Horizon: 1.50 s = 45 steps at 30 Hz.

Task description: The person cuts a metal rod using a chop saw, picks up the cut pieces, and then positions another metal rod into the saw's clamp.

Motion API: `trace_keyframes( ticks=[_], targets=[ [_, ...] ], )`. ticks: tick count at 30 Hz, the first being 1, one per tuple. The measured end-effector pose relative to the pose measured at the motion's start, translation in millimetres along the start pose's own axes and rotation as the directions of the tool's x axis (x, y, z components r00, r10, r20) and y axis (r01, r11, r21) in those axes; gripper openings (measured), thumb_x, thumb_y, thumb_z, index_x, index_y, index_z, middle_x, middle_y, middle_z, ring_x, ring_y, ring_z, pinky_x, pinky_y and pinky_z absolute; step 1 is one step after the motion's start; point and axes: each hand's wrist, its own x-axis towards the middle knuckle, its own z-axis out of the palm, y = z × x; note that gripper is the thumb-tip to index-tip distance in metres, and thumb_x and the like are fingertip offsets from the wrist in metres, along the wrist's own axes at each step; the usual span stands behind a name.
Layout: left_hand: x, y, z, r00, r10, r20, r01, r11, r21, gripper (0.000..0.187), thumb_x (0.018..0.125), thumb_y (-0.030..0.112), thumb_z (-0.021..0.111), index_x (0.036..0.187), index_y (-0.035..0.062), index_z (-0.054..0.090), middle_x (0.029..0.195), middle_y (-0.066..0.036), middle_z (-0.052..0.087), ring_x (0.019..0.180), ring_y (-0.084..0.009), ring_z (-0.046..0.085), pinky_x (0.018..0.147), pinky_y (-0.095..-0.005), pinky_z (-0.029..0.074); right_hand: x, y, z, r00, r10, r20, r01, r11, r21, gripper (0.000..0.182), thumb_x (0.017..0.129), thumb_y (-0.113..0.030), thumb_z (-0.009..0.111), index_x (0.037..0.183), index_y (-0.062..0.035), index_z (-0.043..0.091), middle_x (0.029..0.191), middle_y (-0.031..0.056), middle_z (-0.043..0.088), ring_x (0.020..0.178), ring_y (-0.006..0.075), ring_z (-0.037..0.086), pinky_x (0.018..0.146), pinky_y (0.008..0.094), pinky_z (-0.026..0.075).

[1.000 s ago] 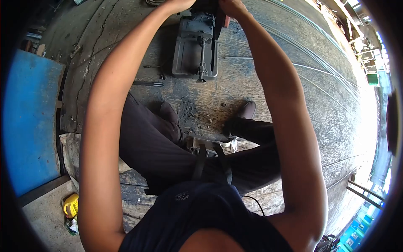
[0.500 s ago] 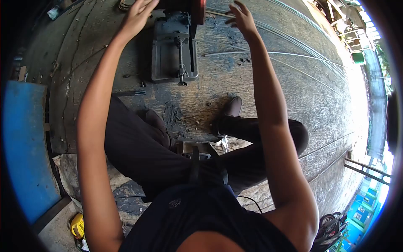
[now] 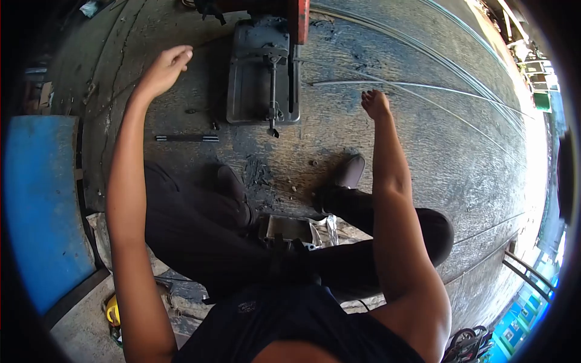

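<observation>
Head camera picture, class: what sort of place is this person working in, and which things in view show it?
Probably a metal workshop or fabrication yard, open to daylight. A cut-off saw sits on a grimy floor, long thin steel rods lie across it, and a short threaded bar rests near the left hand.

Left hand (image 3: 162,68) pinches a thin steel rod (image 3: 209,42) left of the cut-off saw base (image 3: 261,75). Right hand (image 3: 376,103) fingers curled on thin rods (image 3: 423,88) at right. Black bar (image 3: 186,138) lies near left.

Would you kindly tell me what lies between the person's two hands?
In the head view, the grey metal base of the cut-off saw with its clamp screw lies between the left hand and right hand.
</observation>
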Motion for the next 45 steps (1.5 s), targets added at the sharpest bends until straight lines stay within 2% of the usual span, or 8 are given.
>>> trace_keyframes(
  ticks=[4,8,12,16,20,25,32,45],
  targets=[
    [-12,8,9,0.965,-0.127,0.228,0.059,0.957,0.285,0.043,0.090,0.031,0.054,0.122,0.0027,0.053,0.102,-0.013,0.062,0.086,-0.0190,0.059,0.079,-0.0316,0.046,28,3,9,0.997,-0.066,-0.026,0.069,0.991,0.114,0.028,0.092,-0.023,0.046,0.111,-0.0024,0.044,0.101,0.0153,0.055,0.087,0.0273,0.058,0.069,0.0343,0.049],
    [-18,5,12,0.935,-0.215,0.283,0.120,0.940,0.320,0.044,0.089,0.032,0.055,0.123,0.0039,0.052,0.107,-0.014,0.060,0.088,-0.0210,0.059,0.080,-0.0329,0.046,64,1,14,0.999,0.007,-0.048,0.005,0.969,0.246,0.042,0.092,-0.019,0.047,0.126,0.0014,0.035,0.118,0.0232,0.048,0.100,0.0335,0.057,0.081,0.0394,0.051],
    [-23,2,3,0.917,-0.274,0.291,0.177,0.931,0.318,0.048,0.089,0.035,0.054,0.125,0.0044,0.051,0.112,-0.016,0.059,0.093,-0.0254,0.058,0.083,-0.0355,0.046,81,-5,17,0.994,-0.097,-0.048,0.105,0.974,0.202,0.051,0.091,-0.019,0.049,0.130,0.0060,0.026,0.122,0.0269,0.044,0.104,0.0359,0.055,0.082,0.0392,0.054],
    [-28,-4,-8,0.922,-0.280,0.267,0.184,0.924,0.334,0.047,0.089,0.036,0.053,0.125,0.0052,0.051,0.112,-0.016,0.059,0.092,-0.0249,0.058,0.083,-0.0354,0.046,117,-13,5,0.994,-0.111,-0.006,0.108,0.944,0.310,0.047,0.092,-0.019,0.051,0.127,0.0064,0.032,0.119,0.0264,0.046,0.105,0.0364,0.054,0.084,0.0411,0.054],
    [-34,-18,-16,0.907,-0.341,0.248,0.237,0.898,0.370,0.047,0.089,0.035,0.054,0.126,0.0053,0.050,0.112,-0.016,0.059,0.091,-0.0238,0.058,0.082,-0.0344,0.046,122,-13,2,0.991,-0.123,-0.058,0.134,0.962,0.238,0.037,0.092,-0.017,0.051,0.119,0.0049,0.038,0.115,0.0253,0.047,0.102,0.0355,0.054,0.084,0.0401,0.055],
    [-42,-30,-23,0.900,-0.355,0.254,0.244,0.892,0.380,0.047,0.089,0.034,0.054,0.127,0.0051,0.049,0.113,-0.016,0.058,0.092,-0.0234,0.059,0.082,-0.0340,0.045,113,-14,8,0.990,-0.117,-0.073,0.134,0.939,0.318,0.019,0.091,-0.012,0.051,0.099,0.0047,0.050,0.092,0.0199,0.057,0.088,0.0341,0.060,0.077,0.0355,0.057],
    [-52,-38,-27,0.884,-0.396,0.249,0.290,0.881,0.373,0.050,0.088,0.036,0.055,0.127,0.0056,0.049,0.112,-0.017,0.058,0.092,-0.0238,0.058,0.083,-0.0349,0.045,164,-5,-25,0.992,-0.098,0.080,0.068,0.945,0.319,0.018,0.090,-0.009,0.054,0.097,0.0070,0.051,0.090,0.0158,0.058,0.081,0.0266,0.061,0.073,0.0292,0.057],
    [-50,-33,-27,0.870,-0.429,0.243,0.318,0.866,0.386,0.053,0.087,0.040,0.054,0.127,0.0055,0.050,0.112,-0.018,0.059,0.093,-0.0243,0.057,0.084,-0.0350,0.044,117,-12,0,0.986,-0.162,-0.038,0.167,0.967,0.195,0.018,0.088,-0.005,0.055,0.099,0.0077,0.049,0.093,0.0193,0.058,0.084,0.0278,0.061,0.074,0.0294,0.058]
  ],
)
